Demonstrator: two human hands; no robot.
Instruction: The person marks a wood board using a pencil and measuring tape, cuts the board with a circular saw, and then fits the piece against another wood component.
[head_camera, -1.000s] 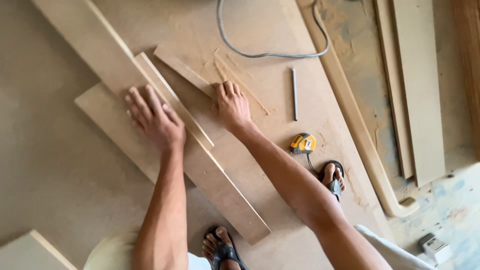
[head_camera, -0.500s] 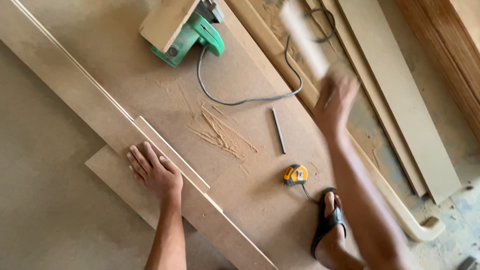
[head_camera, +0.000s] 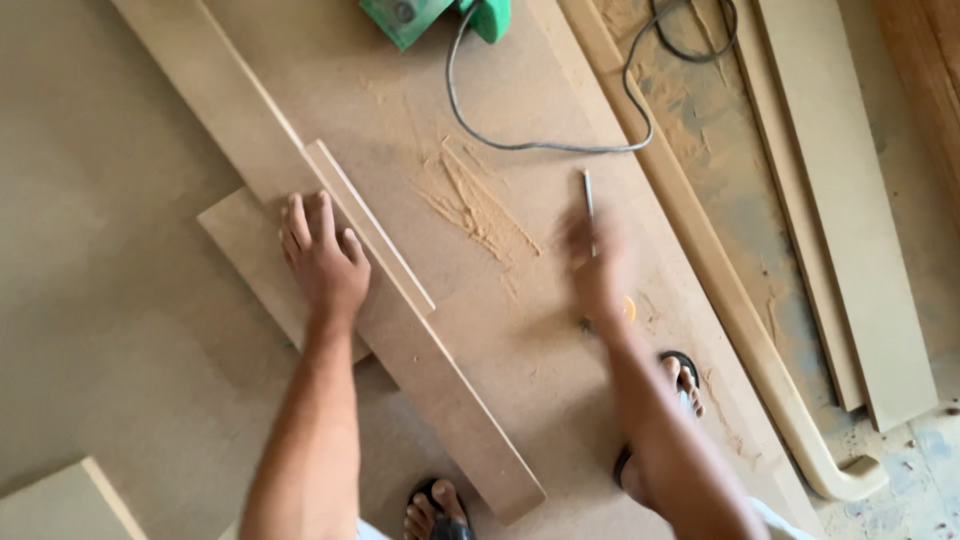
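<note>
My left hand (head_camera: 320, 255) lies flat, fingers spread, on a long tan fibreboard plank (head_camera: 430, 390) that runs diagonally across the big sheet. A narrow strip (head_camera: 375, 230) rests along the plank just right of that hand, and a wider board (head_camera: 240, 250) sticks out underneath. My right hand (head_camera: 595, 270) is blurred with motion, low over the sheet, just above a yellow tape measure (head_camera: 629, 308) and at the near end of a thin grey rod (head_camera: 588, 195). Whether it holds anything cannot be made out.
A green power saw (head_camera: 430, 15) sits at the top with its grey cable (head_camera: 540, 145) looping right. Sawdust (head_camera: 475, 200) lies mid-sheet. A curved moulding (head_camera: 770, 370) and several long boards (head_camera: 850, 220) lie at the right. My sandalled feet (head_camera: 685, 385) stand near the bottom.
My right hand, raised with a blurred strip half a second ago, has dropped toward the tape measure. The left hand stays pressed on the plank. The view shifted down slightly.
</note>
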